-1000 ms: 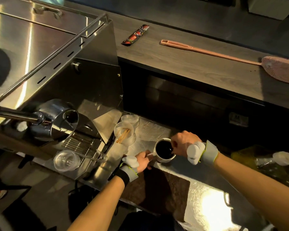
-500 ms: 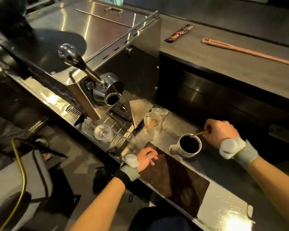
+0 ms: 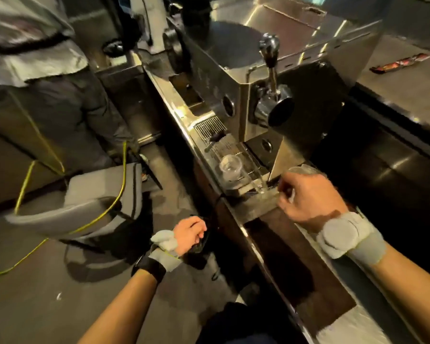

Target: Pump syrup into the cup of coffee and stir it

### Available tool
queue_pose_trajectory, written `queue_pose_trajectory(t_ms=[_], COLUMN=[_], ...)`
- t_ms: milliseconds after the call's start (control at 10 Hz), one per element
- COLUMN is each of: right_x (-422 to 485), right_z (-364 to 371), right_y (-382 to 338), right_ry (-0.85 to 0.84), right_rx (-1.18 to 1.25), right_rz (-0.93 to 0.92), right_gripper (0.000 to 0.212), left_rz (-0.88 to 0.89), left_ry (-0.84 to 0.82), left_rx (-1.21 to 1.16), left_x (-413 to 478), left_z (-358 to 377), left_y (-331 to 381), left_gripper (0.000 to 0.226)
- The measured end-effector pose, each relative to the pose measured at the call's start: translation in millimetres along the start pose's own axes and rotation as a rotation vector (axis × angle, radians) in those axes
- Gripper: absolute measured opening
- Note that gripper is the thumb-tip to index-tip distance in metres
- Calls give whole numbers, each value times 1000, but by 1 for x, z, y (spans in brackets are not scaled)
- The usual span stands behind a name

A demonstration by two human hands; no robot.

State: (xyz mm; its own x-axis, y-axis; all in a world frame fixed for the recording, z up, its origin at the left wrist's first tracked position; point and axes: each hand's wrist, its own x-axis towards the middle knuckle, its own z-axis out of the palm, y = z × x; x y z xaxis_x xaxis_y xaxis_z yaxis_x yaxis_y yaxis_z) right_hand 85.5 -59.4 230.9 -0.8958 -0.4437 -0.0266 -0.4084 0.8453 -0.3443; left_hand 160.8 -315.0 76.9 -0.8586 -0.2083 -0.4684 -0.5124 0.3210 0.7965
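My right hand (image 3: 307, 197) hovers over the steel counter (image 3: 253, 209) just in front of a clear plastic cup (image 3: 304, 168). Its fingers are pinched together, and the wooden stir stick is hidden inside them. The white coffee cup is out of sight, probably behind my right hand and wrist. No syrup pump shows. My left hand (image 3: 188, 234) hangs off the counter's near edge, over the floor, with its fingers curled and nothing seen in it. The brown mat (image 3: 283, 259) lies on the counter between my arms.
The steel espresso machine (image 3: 258, 90) stands behind my right hand, with a small clear cup (image 3: 230, 167) on its drip tray (image 3: 210, 129). A person in grey (image 3: 47, 90) stands at the left, by a grey seat (image 3: 85, 202) and a yellow cable (image 3: 25, 184).
My view has swung left and down. My right hand moved from the coffee cup to the clear plastic cup. My left hand left the mat and dropped below the counter edge.
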Motion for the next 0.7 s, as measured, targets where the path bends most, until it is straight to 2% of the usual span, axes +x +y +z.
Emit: queue_pose_trajectory(t_ms=[100, 300, 400, 500, 600, 700], right_x=[24, 77, 102, 120, 125, 125], right_z=[21, 77, 119, 157, 162, 163], right_y=[-40, -114, -124, -121, -113, -104], right_ry=[-66, -221, -390, -648, -683, -633], right_rx=[38, -18, -124, -199, -198, -214], right_rz=[-129, -242, -186, -144, -123, -116], right_gripper=[9, 16, 29, 56, 68, 64], left_rz=[-30, -12, -11, -6, 5, 16], left_ry=[75, 301, 368, 402, 389, 365], left_rx=[-83, -154, -139, -149, -159, -168], left_x=[-23, -59, -67, -68, -67, -63], left_z=[-35, -84, -91, -94, -94, -90], left_y=[-7, -33, -34, -37, -30, -29], left_gripper=[34, 32, 33, 33, 32, 31])
